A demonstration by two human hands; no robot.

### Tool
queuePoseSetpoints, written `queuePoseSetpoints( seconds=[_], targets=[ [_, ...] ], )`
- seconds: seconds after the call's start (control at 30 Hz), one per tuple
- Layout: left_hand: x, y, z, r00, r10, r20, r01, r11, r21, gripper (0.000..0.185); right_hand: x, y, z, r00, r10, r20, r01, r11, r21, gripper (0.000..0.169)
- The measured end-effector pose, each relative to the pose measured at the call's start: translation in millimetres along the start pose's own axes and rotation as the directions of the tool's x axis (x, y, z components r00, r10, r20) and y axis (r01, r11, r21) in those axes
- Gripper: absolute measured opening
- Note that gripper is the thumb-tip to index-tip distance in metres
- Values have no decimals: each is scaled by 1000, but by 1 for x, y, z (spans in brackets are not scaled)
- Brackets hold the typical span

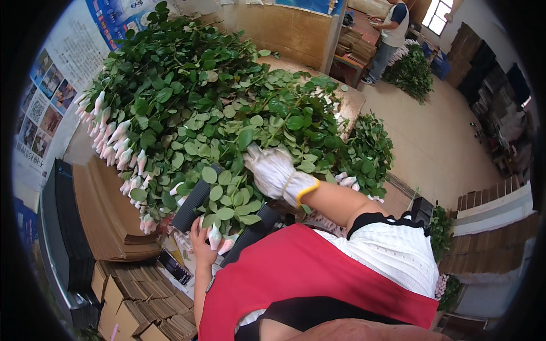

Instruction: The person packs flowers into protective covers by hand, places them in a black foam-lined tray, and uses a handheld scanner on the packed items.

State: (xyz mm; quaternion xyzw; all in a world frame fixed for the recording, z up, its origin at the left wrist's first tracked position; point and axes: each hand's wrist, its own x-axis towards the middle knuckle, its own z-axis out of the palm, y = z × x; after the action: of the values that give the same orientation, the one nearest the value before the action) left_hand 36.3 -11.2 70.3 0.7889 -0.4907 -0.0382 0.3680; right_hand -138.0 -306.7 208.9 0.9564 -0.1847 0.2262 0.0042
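Observation:
A large heap of leafy rose stems (192, 98) covers the bench before me, with pale pink buds in white net sleeves (123, 149) along its left edge. My right hand (271, 170), in a white knit glove with a yellow cuff, reaches into the leaves; its fingertips are partly hidden, and whether it grips a stem cannot be told. My bare left hand (202, 241) is at a few netted buds (214, 236), its fingers partly behind them. These buds and their leaves lie between two dark ribbed pads (196, 204).
Cardboard sheets (111, 213) and stacked cardboard pieces (149, 298) stand at the lower left, near a phone (175, 266). More rose bunches (370, 153) stand right of the bench. A co-worker (390, 34) stands at a far table (362, 30).

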Motion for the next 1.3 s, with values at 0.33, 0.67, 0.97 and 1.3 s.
queuePoseSetpoints(
  seconds=[0.33,0.67,0.97,1.3],
  targets=[
    [-3,9,3,1000,13,-5,-14,1000,-15,62,8,-74,15,747,-663,-45,633,689,353,41],
    [-5,-1,2,942,-275,193,321,906,-275,94,53,-78,-2,854,-419,308,193,805,561,22],
    [0,15,-5,995,-94,28,94,995,-32,69,163,-29,-154,815,-546,-192,568,819,80,28],
    [7,19,-1,999,-28,42,29,999,-37,74,262,-95,44,911,-403,-90,413,883,223,54]
  ],
)
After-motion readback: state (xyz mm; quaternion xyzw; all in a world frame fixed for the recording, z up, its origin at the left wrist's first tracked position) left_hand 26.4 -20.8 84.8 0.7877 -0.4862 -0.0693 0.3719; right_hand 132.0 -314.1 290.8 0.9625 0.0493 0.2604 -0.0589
